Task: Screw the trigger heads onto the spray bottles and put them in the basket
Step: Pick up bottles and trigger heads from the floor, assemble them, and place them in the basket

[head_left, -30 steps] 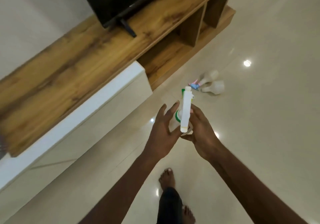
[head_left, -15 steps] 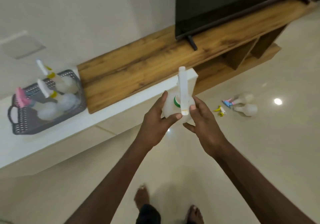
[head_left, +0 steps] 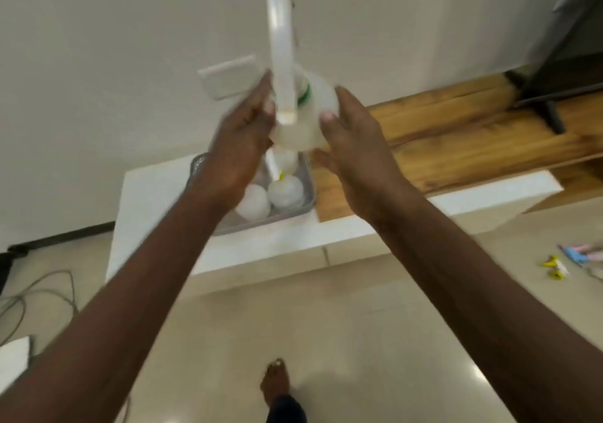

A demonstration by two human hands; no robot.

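Both hands hold a translucent white spray bottle point(head_left: 305, 119) with a white trigger head point(head_left: 281, 47) and a green collar on its neck. My left hand point(head_left: 235, 155) grips its left side, my right hand point(head_left: 352, 138) its right side. The bottle is held above the grey perforated basket point(head_left: 301, 207), which sits on the white ledge point(head_left: 280, 246). In the basket lie several capped bottles point(head_left: 285, 192); my left hand hides part of them. The frame is blurred.
A wooden TV unit top point(head_left: 473, 141) runs right of the basket, with a TV stand foot point(head_left: 554, 115). Loose trigger heads point(head_left: 567, 259) lie on the tiled floor at the right. Cables point(head_left: 36, 295) trail on the floor at the left. My foot point(head_left: 275, 383) is below.
My view has swung left and closer to the ledge. Both hands carried the bottle up and over the basket, which now lies directly beneath them.
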